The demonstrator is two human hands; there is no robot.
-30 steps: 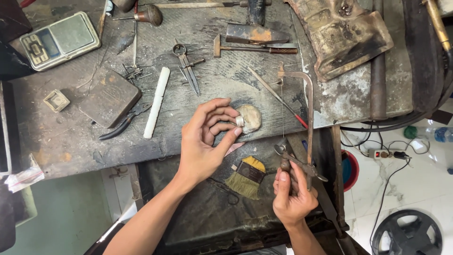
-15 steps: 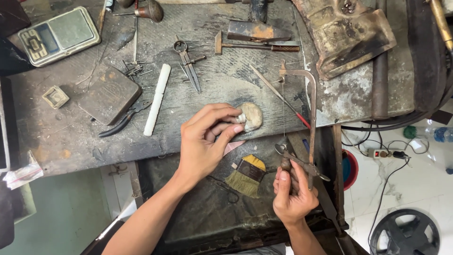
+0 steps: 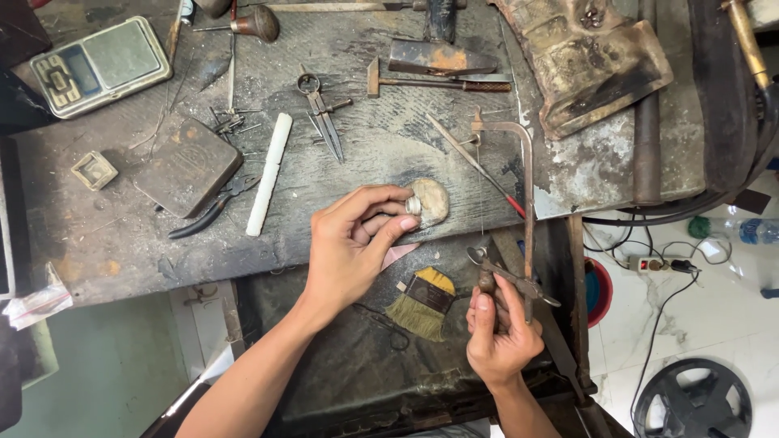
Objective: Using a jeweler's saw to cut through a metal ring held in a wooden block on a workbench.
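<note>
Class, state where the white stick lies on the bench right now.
In the head view, the white stick lies left of centre, between the black pliers and the dividers.

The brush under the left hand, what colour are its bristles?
The brush has straw-yellow bristles, a dark ferrule and a yellow handle end, seen best in the head view, just below the left hand.

Hidden, cropped and too small to tell around the workbench (image 3: 122, 243)

The left hand (image 3: 353, 247) covers most of the small metal piece (image 3: 414, 205) pinched at the bench edge, so its shape cannot be told; the right hand (image 3: 497, 328) wraps the saw (image 3: 523, 203) handle, hiding it below the bench. The saw's blade is too thin to make out. Above the bench's far side, the top edge cuts off the hammer (image 3: 438, 45) and the wooden-handled tool (image 3: 251, 23). Left of the bench, the plastic bag (image 3: 36, 300) has unreadable contents.
</note>
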